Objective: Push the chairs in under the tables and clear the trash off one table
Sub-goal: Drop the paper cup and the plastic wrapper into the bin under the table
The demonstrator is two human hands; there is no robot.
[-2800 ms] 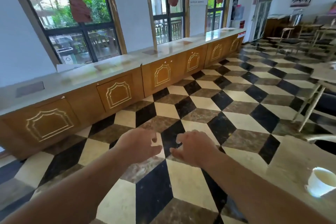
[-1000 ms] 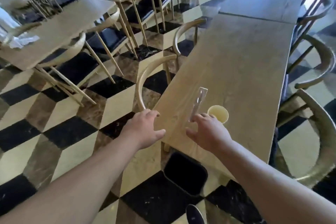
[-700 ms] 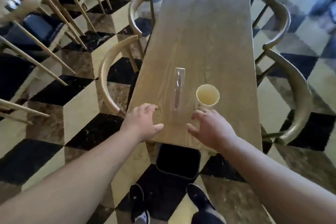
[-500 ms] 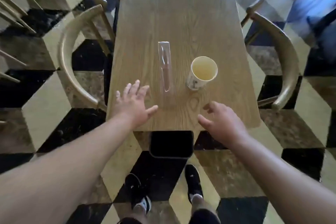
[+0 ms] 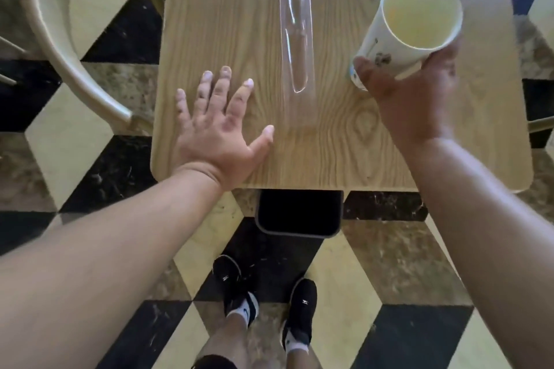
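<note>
Counter (image 5: 344,156): wooden top whose near short end faces the person. It carries the two pieces of trash within arm's reach.
Chair (image 5: 69,69): curved pale backrest at the counter's left edge, seat side turned toward the counter. Judged close in, though how far under cannot be told.
Bin (image 5: 298,213): dark open container on the floor, half under the near counter edge and just ahead of the shoes. Judged the drop point for the trash.
Left hand (image 5: 217,132): fingers spread, palm flat on the counter, holding nothing. Probably a brace while leaning in.
Right hand (image 5: 410,93): fingers and thumb wrapped round the paper cup.
Paper cup (image 5: 410,21): tilted with its mouth toward the camera, apparently empty.
Clear wrapper (image 5: 295,30): flat on the counter between the hands, untouched, a plastic utensil inside.
</note>
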